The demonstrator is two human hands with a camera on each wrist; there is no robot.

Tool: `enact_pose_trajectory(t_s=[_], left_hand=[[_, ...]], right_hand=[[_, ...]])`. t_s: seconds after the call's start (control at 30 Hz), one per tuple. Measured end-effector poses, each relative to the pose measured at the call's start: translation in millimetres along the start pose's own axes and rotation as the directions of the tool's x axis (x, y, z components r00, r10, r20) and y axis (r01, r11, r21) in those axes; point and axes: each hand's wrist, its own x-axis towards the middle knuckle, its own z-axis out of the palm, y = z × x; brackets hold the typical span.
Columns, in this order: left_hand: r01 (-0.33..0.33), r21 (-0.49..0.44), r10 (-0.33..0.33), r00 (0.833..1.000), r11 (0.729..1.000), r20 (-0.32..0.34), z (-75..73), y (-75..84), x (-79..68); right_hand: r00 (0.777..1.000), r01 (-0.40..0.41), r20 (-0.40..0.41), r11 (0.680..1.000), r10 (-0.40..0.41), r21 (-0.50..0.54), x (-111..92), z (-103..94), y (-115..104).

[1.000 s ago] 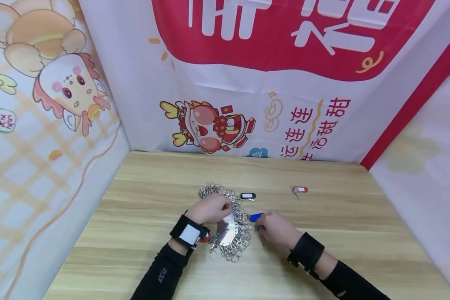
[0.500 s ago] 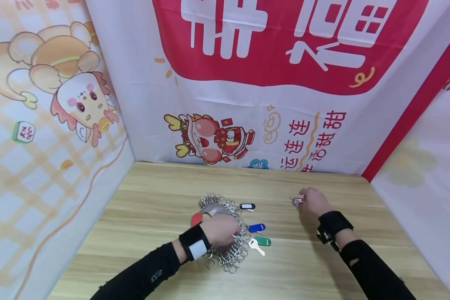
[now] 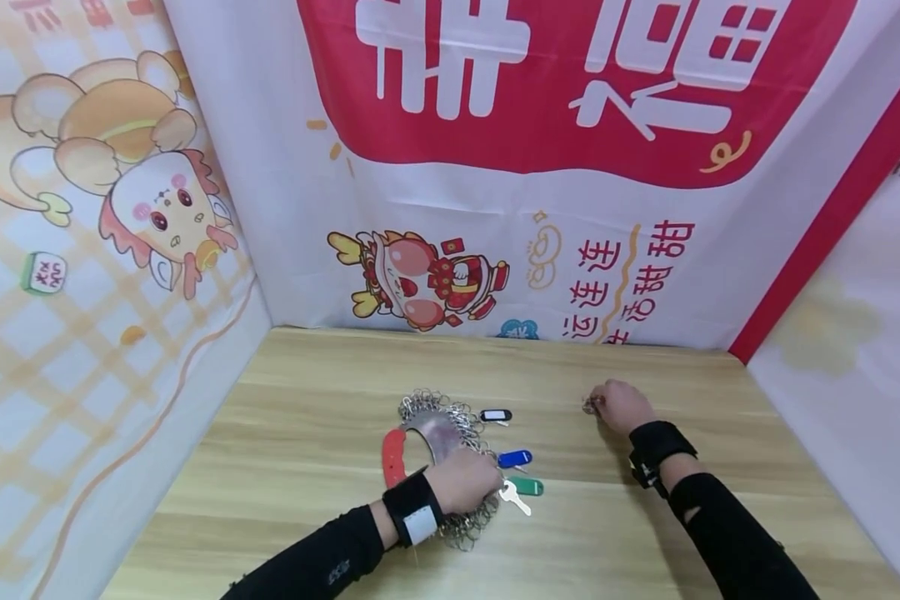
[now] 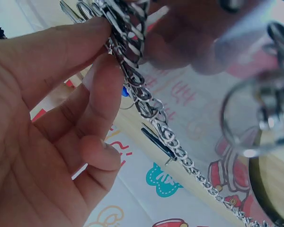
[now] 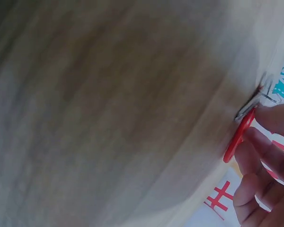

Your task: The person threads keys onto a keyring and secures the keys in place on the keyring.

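Observation:
A curved metal key holder [image 3: 433,429] with a red handle [image 3: 393,454] lies on the wooden table, fringed with many small rings and clips. My left hand [image 3: 461,481] lies over its right edge; in the left wrist view the thumb and fingers pinch rings [image 4: 128,47] hanging from the plate. Further back on the right, my right hand [image 3: 624,404] pinches a red key tag [image 5: 239,137] between thumb and fingers. Its metal key and ring [image 5: 255,101] stick out past the fingertips. The hand covers most of this tag in the head view.
Beside the holder's right edge lie a black key tag [image 3: 495,415], a blue key tag [image 3: 515,458] and a green key tag [image 3: 527,486] with a silver key [image 3: 514,498]. Printed cloth walls [image 3: 450,196] enclose the table [image 3: 307,392] at the back and sides.
My right hand left the green tag beside the blue one, moved back right and took hold of the red tag. My left hand shifted right and toward me along the holder, uncovering its handle.

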Motion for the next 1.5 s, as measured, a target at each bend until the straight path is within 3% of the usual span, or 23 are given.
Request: enact_pose_trajectory(t_s=[0.37, 0.6, 0.73, 0.93, 1.07, 1.23, 1.4, 1.5], left_hand=[[0.05, -0.047, -0.047, 0.996, 0.998, 0.076, 0.4, 4.6, 5.8], [0.092, -0.117, -0.079, 0.99, 0.989, 0.118, 0.3, 1.5, 9.3], [0.087, -0.187, -0.064, 0.99, 0.979, 0.124, 1.6, -0.8, 8.6], [0.071, -0.269, -0.043, 0.993, 0.961, 0.11, 4.7, -3.8, 5.4], [0.113, -0.364, -0.077, 0.991, 0.925, 0.112, 3.9, -7.3, 2.6], [0.186, -0.473, -0.137, 0.981, 0.861, 0.137, 1.4, -11.9, 2.4], [0.2, -0.503, -0.145, 0.979, 0.841, 0.146, -3.3, -19.2, 7.3], [0.218, -0.504, -0.165, 0.975, 0.836, 0.148, -4.3, -23.4, 8.3]], right_hand=[[0.997, 0.022, 0.074, 1.0, -0.023, 0.003, 3, -6.6, -9], [0.999, -0.029, 0.038, 0.999, 0.028, 0.031, 10, -0.5, -12], [0.995, -0.099, -0.006, 0.988, 0.101, 0.117, 8, -4.7, -18], [0.974, -0.172, -0.093, 0.94, 0.208, 0.295, -9, -25.6, -43], [0.96, -0.175, -0.14, 0.911, 0.242, 0.373, -22, -38.3, -64], [0.946, -0.207, -0.112, 0.834, 0.304, 0.512, -39, -49.4, -90], [0.937, -0.297, 0.056, 0.702, 0.345, 0.648, -46, -51.6, -112], [0.96, -0.259, 0.137, 0.597, 0.243, 0.76, -46, -47.0, -122]])
